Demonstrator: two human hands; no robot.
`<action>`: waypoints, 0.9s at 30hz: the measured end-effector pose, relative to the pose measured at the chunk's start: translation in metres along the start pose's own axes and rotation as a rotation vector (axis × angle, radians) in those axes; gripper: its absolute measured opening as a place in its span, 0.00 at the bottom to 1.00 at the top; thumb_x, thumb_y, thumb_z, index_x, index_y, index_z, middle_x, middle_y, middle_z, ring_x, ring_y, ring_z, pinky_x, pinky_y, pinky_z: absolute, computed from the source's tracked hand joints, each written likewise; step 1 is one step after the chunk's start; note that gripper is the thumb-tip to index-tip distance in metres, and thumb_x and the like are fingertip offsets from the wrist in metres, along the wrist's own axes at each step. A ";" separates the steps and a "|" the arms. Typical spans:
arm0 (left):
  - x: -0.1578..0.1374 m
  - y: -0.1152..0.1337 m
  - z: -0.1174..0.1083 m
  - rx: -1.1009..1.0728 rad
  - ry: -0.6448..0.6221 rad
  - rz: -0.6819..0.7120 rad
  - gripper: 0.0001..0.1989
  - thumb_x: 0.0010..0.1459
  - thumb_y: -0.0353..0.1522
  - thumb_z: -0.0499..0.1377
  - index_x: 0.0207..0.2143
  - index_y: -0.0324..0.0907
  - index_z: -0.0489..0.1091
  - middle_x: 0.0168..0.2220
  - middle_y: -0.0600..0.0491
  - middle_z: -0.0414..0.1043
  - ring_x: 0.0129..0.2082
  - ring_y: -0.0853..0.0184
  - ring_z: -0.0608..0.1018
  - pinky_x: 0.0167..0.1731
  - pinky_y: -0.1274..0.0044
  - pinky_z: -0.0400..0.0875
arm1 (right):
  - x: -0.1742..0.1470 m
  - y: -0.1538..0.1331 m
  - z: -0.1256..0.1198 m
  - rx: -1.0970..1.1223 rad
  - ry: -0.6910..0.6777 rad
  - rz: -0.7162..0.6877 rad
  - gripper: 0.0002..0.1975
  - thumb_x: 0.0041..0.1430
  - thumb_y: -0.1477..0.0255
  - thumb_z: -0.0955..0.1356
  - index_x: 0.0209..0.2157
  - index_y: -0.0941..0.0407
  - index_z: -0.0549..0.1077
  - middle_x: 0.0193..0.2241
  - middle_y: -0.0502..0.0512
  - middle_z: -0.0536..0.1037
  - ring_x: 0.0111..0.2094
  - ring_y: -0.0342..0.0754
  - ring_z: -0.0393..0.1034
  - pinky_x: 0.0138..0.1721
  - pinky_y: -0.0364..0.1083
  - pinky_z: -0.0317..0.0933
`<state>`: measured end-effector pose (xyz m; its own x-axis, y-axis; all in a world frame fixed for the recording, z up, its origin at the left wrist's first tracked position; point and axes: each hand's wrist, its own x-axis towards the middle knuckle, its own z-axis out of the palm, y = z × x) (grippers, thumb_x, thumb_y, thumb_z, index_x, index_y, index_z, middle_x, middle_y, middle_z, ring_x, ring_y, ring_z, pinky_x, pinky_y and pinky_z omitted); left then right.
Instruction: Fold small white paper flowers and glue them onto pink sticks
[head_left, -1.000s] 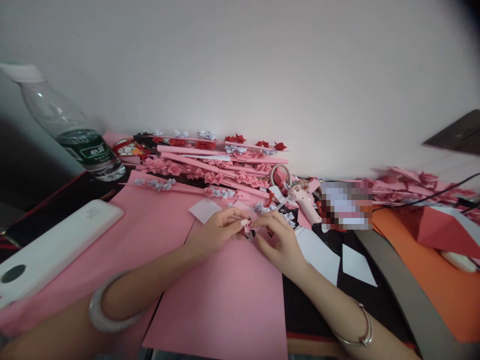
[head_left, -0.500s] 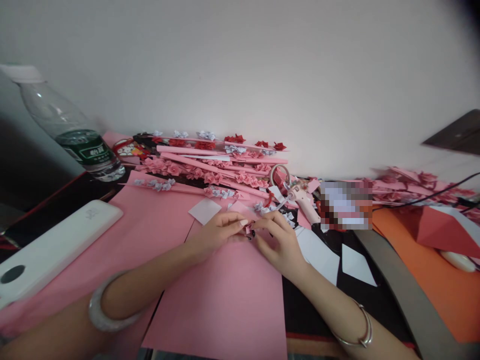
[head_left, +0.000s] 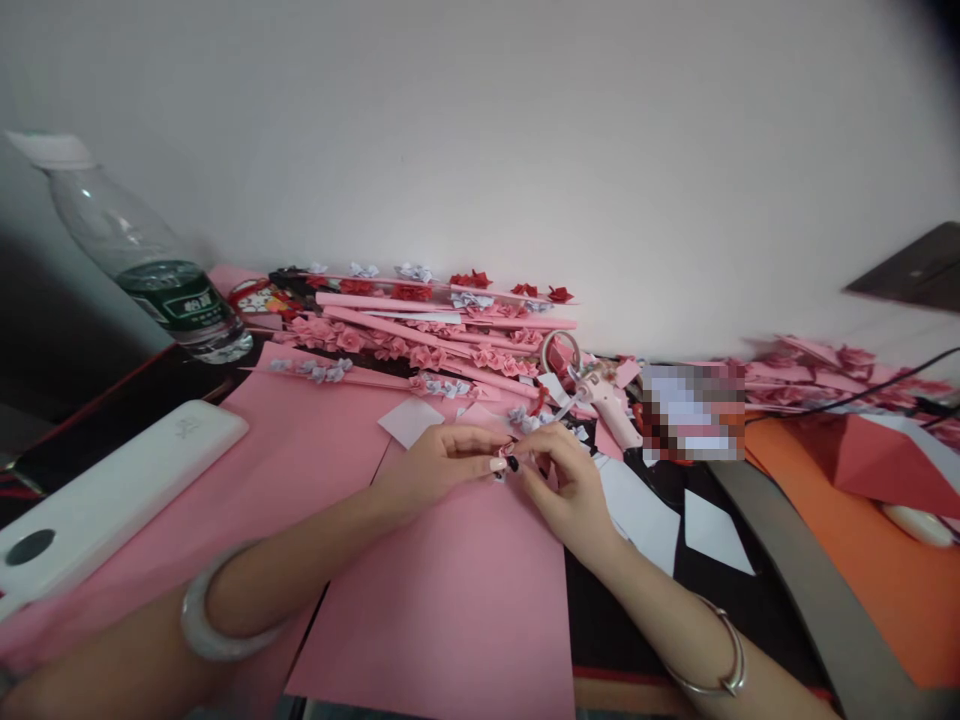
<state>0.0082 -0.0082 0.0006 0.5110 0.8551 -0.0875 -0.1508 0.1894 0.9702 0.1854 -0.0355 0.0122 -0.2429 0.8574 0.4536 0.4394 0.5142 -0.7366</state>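
Between the fingertips of both hands is a small folded pink paper piece (head_left: 505,452), mostly covered by the fingers. My left hand (head_left: 442,460) pinches it from the left, thumb pressed toward the index finger. From the right, my right hand (head_left: 559,470) closes thumb and fingers on the same piece. Both hands hover over a large pink paper sheet (head_left: 450,600). Just behind the left hand lies a pale square of paper (head_left: 410,421). A pink glue gun (head_left: 611,408) rests behind the right hand, with a roll of tape (head_left: 561,352) beside it.
Folded paper flowers (head_left: 420,355) on pink stems line the wall. At left stand a water bottle (head_left: 180,290) and a white oblong device (head_left: 127,500). White paper pieces (head_left: 716,530), orange paper (head_left: 862,560), a red folded paper (head_left: 892,465) and a black cable (head_left: 862,398) lie at right.
The fingers have shifted around the small paper piece. My left thumb has come down lower, and the fingertips of both hands are closer together. The surrounding things stay put.
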 end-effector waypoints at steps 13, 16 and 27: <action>-0.002 0.000 0.000 -0.131 0.004 -0.033 0.08 0.48 0.31 0.63 0.33 0.42 0.75 0.34 0.53 0.74 0.33 0.72 0.73 0.36 0.79 0.68 | -0.003 -0.005 -0.002 -0.039 -0.020 -0.087 0.10 0.53 0.80 0.64 0.36 0.55 0.70 0.31 0.54 0.67 0.34 0.46 0.63 0.34 0.46 0.59; -0.001 -0.001 0.000 -0.165 -0.011 -0.058 0.07 0.50 0.32 0.61 0.33 0.40 0.75 0.31 0.53 0.73 0.32 0.72 0.72 0.37 0.78 0.67 | -0.003 -0.003 -0.003 -0.066 -0.006 -0.096 0.11 0.54 0.80 0.63 0.38 0.55 0.70 0.32 0.54 0.68 0.34 0.46 0.64 0.34 0.46 0.60; -0.001 0.000 0.001 -0.162 -0.024 -0.103 0.10 0.52 0.34 0.59 0.36 0.39 0.75 0.32 0.51 0.72 0.32 0.71 0.71 0.41 0.73 0.66 | -0.003 -0.003 -0.001 -0.108 0.016 -0.128 0.09 0.53 0.81 0.64 0.36 0.55 0.68 0.31 0.53 0.68 0.33 0.45 0.63 0.31 0.44 0.59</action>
<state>0.0087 -0.0100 0.0008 0.5503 0.8158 -0.1778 -0.2296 0.3525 0.9072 0.1853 -0.0395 0.0138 -0.2893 0.7844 0.5487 0.4966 0.6130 -0.6145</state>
